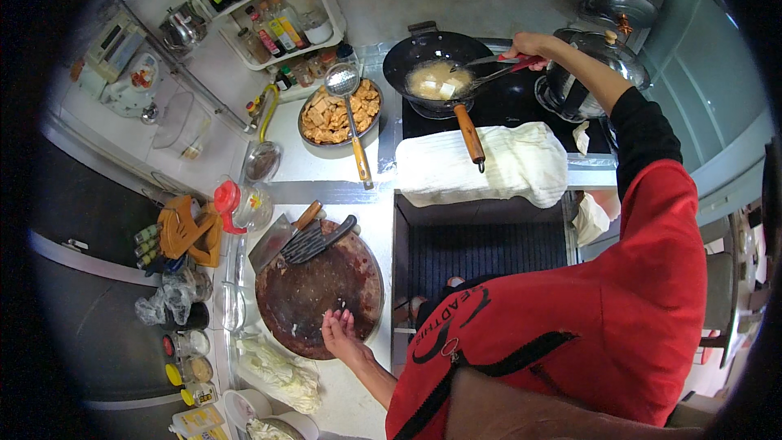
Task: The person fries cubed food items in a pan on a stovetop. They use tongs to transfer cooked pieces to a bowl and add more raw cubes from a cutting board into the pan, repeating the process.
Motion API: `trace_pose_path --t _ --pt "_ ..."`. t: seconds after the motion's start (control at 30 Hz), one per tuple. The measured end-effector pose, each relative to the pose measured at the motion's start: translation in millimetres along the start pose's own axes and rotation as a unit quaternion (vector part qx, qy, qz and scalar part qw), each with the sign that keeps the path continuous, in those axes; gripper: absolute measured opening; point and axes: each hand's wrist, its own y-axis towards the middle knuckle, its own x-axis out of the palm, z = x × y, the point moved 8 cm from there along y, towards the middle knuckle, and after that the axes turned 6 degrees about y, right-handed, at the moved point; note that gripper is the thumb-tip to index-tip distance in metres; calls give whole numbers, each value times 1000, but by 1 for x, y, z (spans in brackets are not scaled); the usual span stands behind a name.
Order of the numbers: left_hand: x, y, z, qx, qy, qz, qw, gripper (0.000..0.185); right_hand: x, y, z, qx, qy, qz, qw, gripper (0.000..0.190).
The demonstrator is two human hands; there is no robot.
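My right hand grips red-handled metal tongs, their arms spread over a black wok on the cooktop. Pale white blocks, probably tofu, lie in bubbling oil in the wok. The wok's wooden handle points towards the near edge. My left hand is palm up with loosely curled fingers above the near side of a round wooden chopping board; it appears to hold nothing. On the board's far side lie a cleaver and a black slotted turner, with small white scraps nearer my hand.
Golden fried pieces fill a round pan, a skimmer across it. A white towel covers the cooktop's front edge. A lidded steel pot stands right of the wok. Napa cabbage, a glass jug and a knife block line the counter.
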Motion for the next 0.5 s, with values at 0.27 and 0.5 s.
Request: trace_pose_path --t 0.27,0.5 --pt "6 15 11 7 1 -4 1000 27 17 22 11 29 43 7 999 47" --pt "2 28 18 8 11 -8 1000 25 26 49 30 -10 109 6 994 52"
